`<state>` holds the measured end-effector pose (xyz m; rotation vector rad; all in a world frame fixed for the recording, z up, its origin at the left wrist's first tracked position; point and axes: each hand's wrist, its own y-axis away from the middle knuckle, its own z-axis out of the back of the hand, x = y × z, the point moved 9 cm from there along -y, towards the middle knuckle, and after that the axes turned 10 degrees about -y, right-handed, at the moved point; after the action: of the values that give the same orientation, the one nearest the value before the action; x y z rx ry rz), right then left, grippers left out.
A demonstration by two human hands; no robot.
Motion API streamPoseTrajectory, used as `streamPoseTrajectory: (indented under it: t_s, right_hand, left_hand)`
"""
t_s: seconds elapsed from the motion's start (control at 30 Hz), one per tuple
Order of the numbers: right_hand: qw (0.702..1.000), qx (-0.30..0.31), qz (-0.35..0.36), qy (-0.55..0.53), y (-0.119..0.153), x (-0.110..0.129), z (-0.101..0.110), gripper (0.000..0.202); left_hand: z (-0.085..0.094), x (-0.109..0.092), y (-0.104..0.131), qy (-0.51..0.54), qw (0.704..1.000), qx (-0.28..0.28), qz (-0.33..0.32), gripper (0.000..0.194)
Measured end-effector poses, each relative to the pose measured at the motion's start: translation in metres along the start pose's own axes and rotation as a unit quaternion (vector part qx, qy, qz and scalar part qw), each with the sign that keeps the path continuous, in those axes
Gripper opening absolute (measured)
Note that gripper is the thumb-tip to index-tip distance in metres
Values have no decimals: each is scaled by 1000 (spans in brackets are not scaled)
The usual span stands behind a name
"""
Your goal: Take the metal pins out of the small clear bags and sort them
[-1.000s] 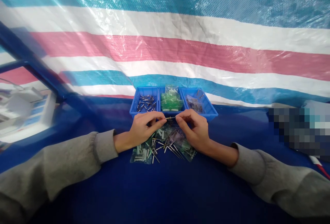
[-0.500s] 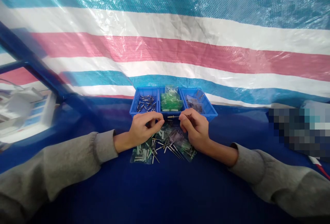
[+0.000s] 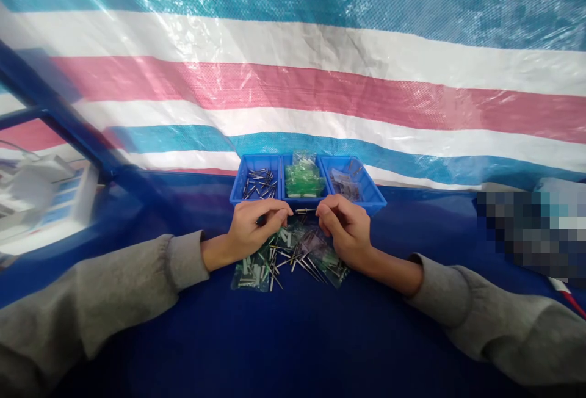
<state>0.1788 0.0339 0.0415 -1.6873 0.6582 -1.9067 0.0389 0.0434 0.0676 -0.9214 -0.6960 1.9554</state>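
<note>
Head view: see rivet-like pin (image 3: 304, 210) at ctr of frame, pinched at its R end btwn thumb & fingertips of R hand (image 3: 348, 233), roughly level, free end twd L hand (image 3: 256, 227); prob. gripped by one end to leave most of its length exposed. L hand just beside that free end, fingers curled, thumb near index; can't tell if touching pin or grasping anything. Below & btwn both, lower ctr, note loose pins (image 3: 293, 257) on & among clear plastic bags (image 3: 249, 279), likely set there for short reach. Just beyond hands, mid-frame, find row of blue bins: L bin (image 3: 234, 193) w/ dark pins (image 3: 260, 175), mid bin (image 3: 306, 201) w/ green bags (image 3: 303, 181), R bin (image 3: 375, 195) w/ clear packets (image 3: 345, 184); seemingly lined up to separate kinds. Across upper frame, striped sheet (image 3: 293, 86).
</note>
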Motion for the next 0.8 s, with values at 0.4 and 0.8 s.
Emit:
streamPoseTrajectory:
  t_s: [0.4,0.8]
  right_hand:
    - [999,12,15,29,0,3,-2,15]
    - [1000,-5,-4,6,3,-6,1,14]
  left_hand:
    - [1,-3,-2,-30,1000,-8,-2,11]
    - [0,2,0,-23,1000,-3,11,12]
